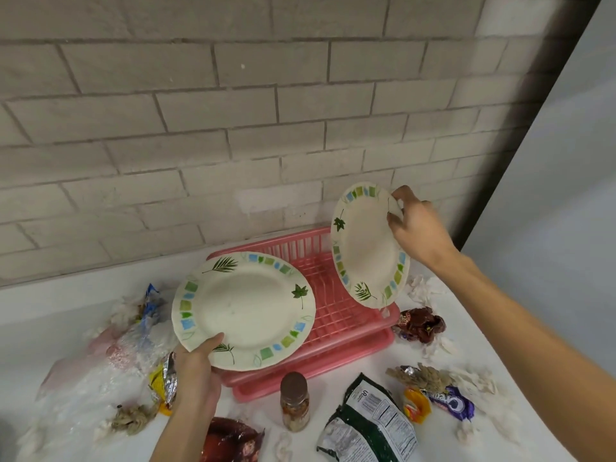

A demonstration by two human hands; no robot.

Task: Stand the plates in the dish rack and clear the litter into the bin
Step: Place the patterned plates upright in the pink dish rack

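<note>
Light: even, soft, moderately bright; src not in view. Shadows: faint, diffuse, e.g. at dish rack point(336, 325) base. No hard glare on white counter point(50, 305). Wide-angle bowing of brick wall point(200, 111) lines twd edges. Detail slightly soft; bottom-left corner dark.

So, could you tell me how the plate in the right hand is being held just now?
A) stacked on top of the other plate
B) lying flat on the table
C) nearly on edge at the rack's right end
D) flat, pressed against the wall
C: the right hand pinches its plate by the upper rim, nearly on edge at the right end of the rack; the left hand grips the other plate, apart from it.
</note>
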